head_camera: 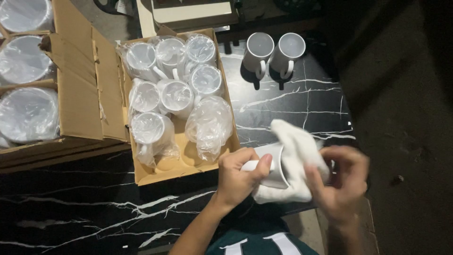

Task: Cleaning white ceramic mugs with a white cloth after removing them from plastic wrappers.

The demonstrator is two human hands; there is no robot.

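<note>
The mug [271,167] sits low over the surface [292,101], gripped by its handle in the left hand [238,177], thumb pressed along the top. The right hand [339,182] is clenched on a white cloth [297,151] bunched over the mug's rim, so this looks like the wiping step; the next move would call for turning the mug under the cloth. The mug is smooth glazed white, the cloth soft and rumpled. Beyond stand two bare mugs [273,52] on black, white-veined marble. To the left, a cardboard box [184,165] holds more mugs in crinkled clear wrap.
</note>
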